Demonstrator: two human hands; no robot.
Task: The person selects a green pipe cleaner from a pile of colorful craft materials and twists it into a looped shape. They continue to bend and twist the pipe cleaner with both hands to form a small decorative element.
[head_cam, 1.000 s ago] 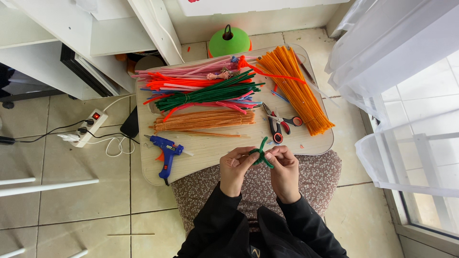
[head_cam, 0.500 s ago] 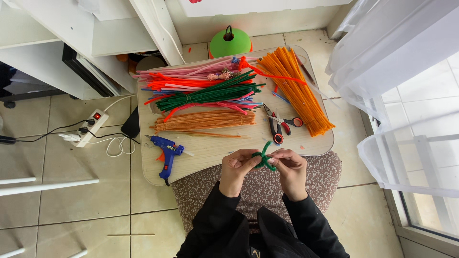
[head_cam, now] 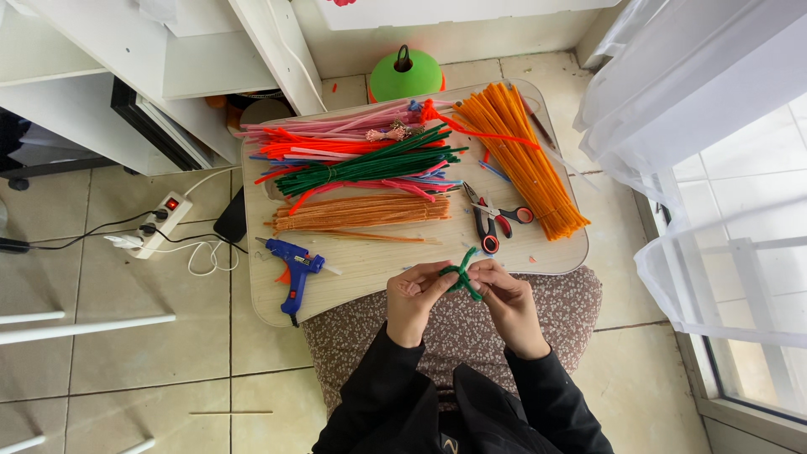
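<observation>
Left hand (head_cam: 418, 296) pinching one side of a green pipe cleaner piece (head_cam: 463, 274), right hand (head_cam: 504, 298) pinching the other, both closed on it with fingertips meeting over the near edge of the table (head_cam: 370, 273). Holding the green piece just above the lap, at about 6 o'clock from the piles on the table, with one short end poking up toward 12 o'clock. Appearing to be twisting or bending the wire into a small loop or knot; exact shape too small to tell. Doing this well probably meaning keeping the pinch close to the crossing point, turning with the fingertips rather than the wrists, and keeping the twist tight so the fuzzy wire is not springing back. Watching the cut ends, likely sharp. Lying at 12 o'clock from the hands: red-handled scissors (head_cam: 492, 220), near and within easy reach. Lying at 10 o'clock: blue glue gun (head_cam: 293, 271), well apart from the hands. Spreading further up the table: bundle of green pipe cleaners (head_cam: 361, 168), a light orange bundle (head_cam: 361, 213) below it, pink and red ones (head_cam: 319, 139) above, and a bright orange bundle (head_cam: 521, 160) at 1 o'clock, slanting. Sitting beyond the table at 12 o'clock: green dome-shaped object (head_cam: 406, 76) on the floor. Resting on the tiles at 9 o'clock: white power strip (head_cam: 164, 223).
</observation>
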